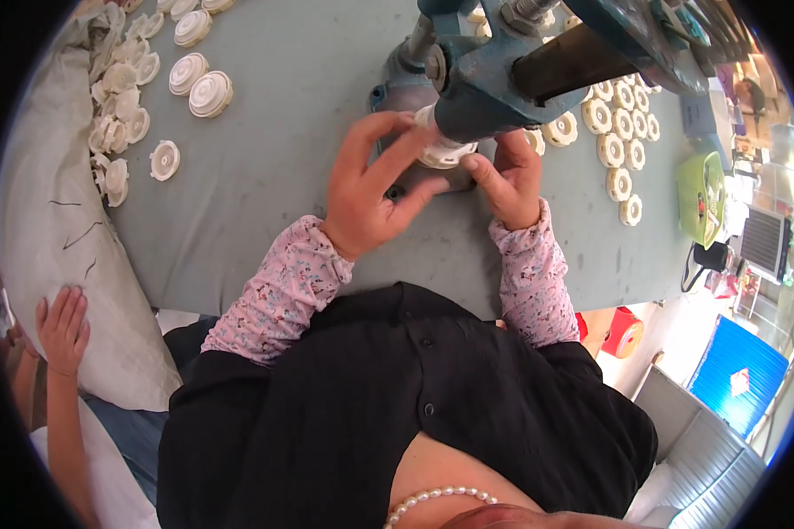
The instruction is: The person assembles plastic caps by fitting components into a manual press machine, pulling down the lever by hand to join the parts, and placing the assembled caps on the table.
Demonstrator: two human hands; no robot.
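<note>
A round white plastic cap (450, 157) sits beneath the ram of a blue-green hand press (481, 93). My left hand (370, 189) reaches in from the left, its fingers stretched out to the cap's side; the thumb is spread away, slightly blurred. On the other side, my right hand (513, 181) has its thumb against the cap's rim, and its other fingers curl back beside the press, partly hidden. The press's base shows only in part behind my hands.
Several white caps (210, 94) and loose ring-like parts (164, 160) lie at left on the grey tabletop (273, 132). Rows of ring parts (622, 122) spread at right, near a green basket (701, 198). A big pale sack (62, 212) bounds the left side, with another person's hand (62, 331) on it.
</note>
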